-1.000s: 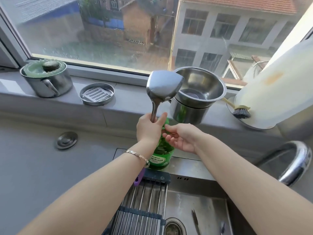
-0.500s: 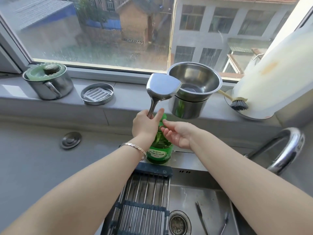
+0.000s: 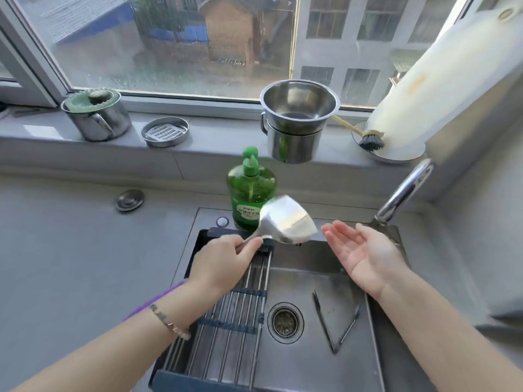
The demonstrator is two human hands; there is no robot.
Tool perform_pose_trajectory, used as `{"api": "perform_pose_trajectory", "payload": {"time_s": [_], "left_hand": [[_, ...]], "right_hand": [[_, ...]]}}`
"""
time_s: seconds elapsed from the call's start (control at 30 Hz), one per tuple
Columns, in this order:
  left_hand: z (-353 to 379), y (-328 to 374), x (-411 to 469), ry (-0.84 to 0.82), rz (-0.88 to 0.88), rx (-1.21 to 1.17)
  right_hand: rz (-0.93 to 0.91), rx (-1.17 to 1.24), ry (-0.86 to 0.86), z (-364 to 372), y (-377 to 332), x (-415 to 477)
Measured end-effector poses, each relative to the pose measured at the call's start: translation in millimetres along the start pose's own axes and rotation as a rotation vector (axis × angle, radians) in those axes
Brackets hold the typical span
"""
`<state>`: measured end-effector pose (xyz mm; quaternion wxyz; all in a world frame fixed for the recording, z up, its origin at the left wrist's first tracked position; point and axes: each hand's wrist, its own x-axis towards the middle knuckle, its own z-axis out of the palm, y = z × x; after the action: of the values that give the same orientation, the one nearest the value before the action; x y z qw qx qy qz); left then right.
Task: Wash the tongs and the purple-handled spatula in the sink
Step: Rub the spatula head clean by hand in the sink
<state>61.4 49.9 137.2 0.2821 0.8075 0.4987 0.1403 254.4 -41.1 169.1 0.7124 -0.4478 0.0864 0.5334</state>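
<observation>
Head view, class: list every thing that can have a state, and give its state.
spatula: gripped by left hand, blade up over the sink.
right hand: open, palm up, empty.
tongs: lying spread open in the sink.
faucet: no water running.
soap bottle: upright.
pot: lid on.
drain: unplugged.

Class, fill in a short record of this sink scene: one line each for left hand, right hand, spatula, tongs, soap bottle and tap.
left hand: grips the spatula by its metal neck
right hand: open, palm up, empty
spatula: blade tilted above the sink's back edge
tongs: lying spread on the sink floor, right of the drain
soap bottle: upright behind the sink
tap: no water seen running
</observation>
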Motion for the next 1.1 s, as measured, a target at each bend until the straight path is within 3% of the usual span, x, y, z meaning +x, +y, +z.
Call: {"api": "perform_pose_trajectory", "payload": {"time_s": [0.1, 0.17, 0.27, 0.33, 0.4, 0.47, 0.57, 0.63, 0.77, 0.93, 1.03, 1.1], "left_hand": [[26.5, 15.9, -21.8, -0.174, 0.027, 0.173], [40.5, 33.7, -33.4, -0.238, 0.050, 0.219], [56.4, 55.1, -49.0, -0.203, 0.092, 0.243], [61.6, 59.6, -58.8, -0.172, 0.099, 0.235], [64.8, 59.8, -66.7, -0.172, 0.096, 0.197], [67.8, 60.6, -72.6, -0.173, 0.086, 0.159], [73.4, 65.9, -77.3, -0.176, 0.073, 0.150], [76.6, 68.1, -78.9, -0.176, 0.070, 0.123], [77.1, 65.0, -79.3, -0.217, 0.062, 0.104], [81.5, 66.4, -84.5, -0.262, 0.060, 0.176], [83.4, 67.0, -86.7, -0.270, 0.054, 0.147], [83.5, 67.5, -86.7, -0.271, 0.044, 0.154]], "right_hand": [[-0.223, -0.279, 0.013, -23.4, 6.9, -14.6], [-0.404, -0.742, -0.039, -40.5, 23.7, -21.6], [-0.821, -1.587, -0.351, -75.2, 50.0, -30.6], [-0.948, -1.860, -0.421, -96.0, 47.0, -24.9], [-0.820, -1.862, -0.274, -112.5, 29.3, -20.8], [-0.746, -1.857, -0.252, -123.2, 23.7, -28.9], [-0.901, -2.013, -0.460, -126.8, 46.5, -46.5], [-0.955, -2.009, -0.511, -124.9, 47.8, -44.0], [-0.733, -1.884, -0.299, -120.1, 18.4, -26.6], [-0.782, -2.005, -0.582, -117.9, 39.3, -32.6], [-0.643, -1.861, -0.292, -123.6, 16.8, -14.0], [-0.682, -1.912, -0.371, -120.6, 22.2, -23.0]]}}
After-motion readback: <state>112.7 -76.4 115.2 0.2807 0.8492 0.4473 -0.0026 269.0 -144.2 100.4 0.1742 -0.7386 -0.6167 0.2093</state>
